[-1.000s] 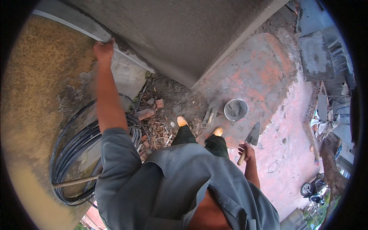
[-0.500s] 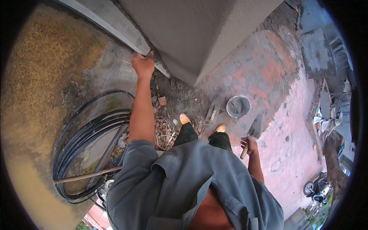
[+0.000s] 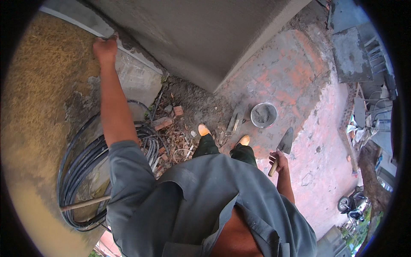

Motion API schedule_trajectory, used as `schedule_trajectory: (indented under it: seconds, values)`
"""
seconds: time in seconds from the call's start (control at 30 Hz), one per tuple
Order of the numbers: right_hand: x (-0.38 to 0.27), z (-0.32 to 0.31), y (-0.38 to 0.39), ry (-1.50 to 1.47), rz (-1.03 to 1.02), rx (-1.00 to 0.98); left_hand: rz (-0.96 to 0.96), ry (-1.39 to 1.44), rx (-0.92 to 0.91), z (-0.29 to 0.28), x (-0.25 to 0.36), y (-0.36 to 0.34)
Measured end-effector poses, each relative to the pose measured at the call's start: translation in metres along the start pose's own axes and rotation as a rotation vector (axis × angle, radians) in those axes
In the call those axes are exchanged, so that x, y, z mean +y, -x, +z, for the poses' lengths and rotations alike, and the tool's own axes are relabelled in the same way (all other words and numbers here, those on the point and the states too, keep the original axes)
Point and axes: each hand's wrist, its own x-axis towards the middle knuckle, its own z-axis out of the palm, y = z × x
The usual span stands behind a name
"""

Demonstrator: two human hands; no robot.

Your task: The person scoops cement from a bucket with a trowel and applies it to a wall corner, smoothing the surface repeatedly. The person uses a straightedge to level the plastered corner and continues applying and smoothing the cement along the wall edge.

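Note:
My left hand (image 3: 106, 48) is reached far out at the upper left, its fingers closed around the end of a long, straight, pale grey bar (image 3: 77, 19). The bar lies along the top of a low ledge, beside a smooth grey plastered surface (image 3: 184, 38). Down at my right side, my right hand (image 3: 280, 162) grips a pointing trowel (image 3: 286, 140) by its wooden handle, with the grey blade turned away from me. Ahead of my feet stands a round bucket (image 3: 263, 115) with grey mortar in it.
A coil of black pipe (image 3: 70, 171) lies at the left, with a wooden stick (image 3: 85, 203) across it. Brick pieces (image 3: 162, 123) and rubble litter the ground left of my feet. A flat tool (image 3: 234, 120) lies near the bucket. A motorbike (image 3: 354, 203) stands at the far right.
My left hand has moved left and farther out along the ledge with the bar, uncovering more of the ledge and rubble. My right hand keeps the trowel in about the same place.

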Motion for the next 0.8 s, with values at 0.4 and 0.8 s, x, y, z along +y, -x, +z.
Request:
schedule_trajectory:
  seconds: [0.4,0.8]
  values:
    - [0.001,0.009,0.007,-0.018,0.004,-0.043,-0.121,0.057,-0.123,0.06,-0.091,0.001]
    - [-0.004,-0.009,0.003,-0.01,-0.01,-0.026,-0.271,0.204,-0.144,0.136,-0.081,0.124]
